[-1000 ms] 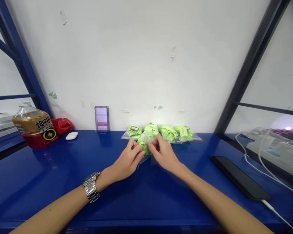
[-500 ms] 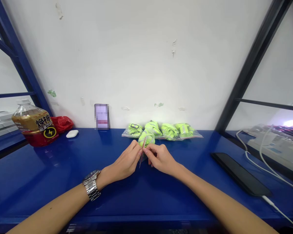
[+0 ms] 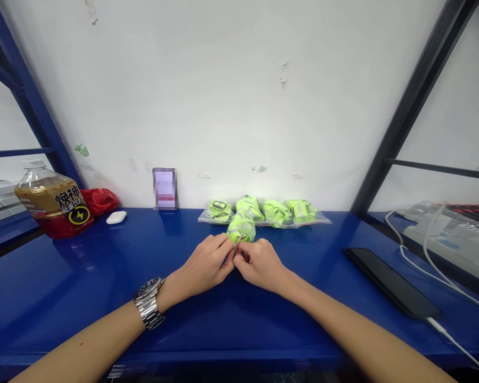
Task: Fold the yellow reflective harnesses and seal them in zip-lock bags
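My left hand [image 3: 207, 265], with a metal watch on the wrist, and my right hand [image 3: 260, 264] meet at the middle of the blue shelf [image 3: 104, 298]. Both pinch the near edge of a clear plastic bag holding a neon yellow-green item [image 3: 241, 229]. The fingertips of the two hands touch each other. Just behind, a row of several similar bagged neon items [image 3: 277, 213] lies against the white wall.
A large drink bottle [image 3: 51, 199], a red bag [image 3: 99, 199] and a small white case [image 3: 116, 217] sit at the back left. A small card [image 3: 164, 188] leans on the wall. A black phone [image 3: 391, 282] with a white cable lies at right.
Both hands drew closer together and toward me, closing on the bag's near edge. The bag now lies flatter on the shelf.
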`<act>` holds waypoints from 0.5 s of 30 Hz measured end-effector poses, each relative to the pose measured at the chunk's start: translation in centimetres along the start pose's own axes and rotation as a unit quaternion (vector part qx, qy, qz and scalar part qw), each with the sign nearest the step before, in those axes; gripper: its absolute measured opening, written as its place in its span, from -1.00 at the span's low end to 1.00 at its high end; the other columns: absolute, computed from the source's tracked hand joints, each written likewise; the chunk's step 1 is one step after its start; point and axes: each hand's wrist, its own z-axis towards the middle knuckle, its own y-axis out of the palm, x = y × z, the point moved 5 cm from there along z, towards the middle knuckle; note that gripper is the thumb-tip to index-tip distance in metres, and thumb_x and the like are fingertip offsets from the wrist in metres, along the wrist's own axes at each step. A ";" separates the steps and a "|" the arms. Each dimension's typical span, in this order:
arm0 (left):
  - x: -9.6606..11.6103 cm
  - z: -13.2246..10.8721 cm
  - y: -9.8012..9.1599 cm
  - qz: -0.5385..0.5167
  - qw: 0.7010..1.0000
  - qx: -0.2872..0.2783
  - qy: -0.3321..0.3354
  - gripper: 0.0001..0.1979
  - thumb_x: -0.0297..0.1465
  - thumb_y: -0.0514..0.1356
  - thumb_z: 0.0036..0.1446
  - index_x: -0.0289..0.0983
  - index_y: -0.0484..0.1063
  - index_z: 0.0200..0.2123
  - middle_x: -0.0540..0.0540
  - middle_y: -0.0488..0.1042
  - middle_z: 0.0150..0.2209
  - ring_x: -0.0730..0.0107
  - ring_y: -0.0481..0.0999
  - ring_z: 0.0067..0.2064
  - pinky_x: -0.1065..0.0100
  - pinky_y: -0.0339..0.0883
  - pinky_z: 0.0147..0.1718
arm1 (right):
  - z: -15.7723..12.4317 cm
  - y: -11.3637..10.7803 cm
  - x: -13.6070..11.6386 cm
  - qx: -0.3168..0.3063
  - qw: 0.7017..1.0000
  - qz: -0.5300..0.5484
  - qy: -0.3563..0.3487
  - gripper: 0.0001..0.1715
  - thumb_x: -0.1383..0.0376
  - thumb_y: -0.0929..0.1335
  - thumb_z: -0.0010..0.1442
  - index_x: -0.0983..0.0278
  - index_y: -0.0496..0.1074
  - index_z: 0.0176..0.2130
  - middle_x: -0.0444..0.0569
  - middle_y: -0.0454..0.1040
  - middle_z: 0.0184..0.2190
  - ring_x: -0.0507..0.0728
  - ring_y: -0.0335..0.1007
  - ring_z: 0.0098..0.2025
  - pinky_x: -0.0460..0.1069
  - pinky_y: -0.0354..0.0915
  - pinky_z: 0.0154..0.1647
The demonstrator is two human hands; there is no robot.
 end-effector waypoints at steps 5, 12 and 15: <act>-0.8 0.1 -1.3 0.094 0.992 0.084 -0.010 -0.79 -0.51 0.02 0.11 -0.23 0.16 -0.56 -0.02 0.25 -0.55 0.40 0.18 -0.50 0.31 0.09 -0.46 | 0.3 -0.7 0.6 0.029 0.996 -0.080 0.030 -0.72 0.29 0.29 0.05 0.26 0.34 -0.64 -0.07 0.34 -0.73 0.02 0.15 -0.67 -0.04 -0.16 -0.55; -3.5 0.0 -4.1 0.066 0.978 0.183 -0.072 -0.76 -0.51 0.06 0.05 -0.23 0.11 -0.62 0.03 0.20 -0.63 0.46 0.12 -0.55 0.34 0.08 -0.50 | 1.1 -4.6 3.0 0.105 0.989 -0.054 0.091 -0.60 0.27 0.30 0.01 0.26 0.17 -0.76 -0.14 0.18 -0.80 -0.01 0.03 -0.68 -0.06 -0.12 -0.56; -2.8 0.2 -3.6 -0.008 0.989 0.140 -0.039 -0.79 -0.50 0.00 0.15 -0.23 0.17 -0.54 0.00 0.24 -0.56 0.44 0.20 -0.49 0.36 0.13 -0.48 | 1.1 -4.7 3.2 0.069 0.991 -0.017 0.112 -0.76 0.28 0.33 -0.01 0.25 0.27 -0.64 -0.16 0.29 -0.73 0.01 0.15 -0.63 -0.08 -0.03 -0.53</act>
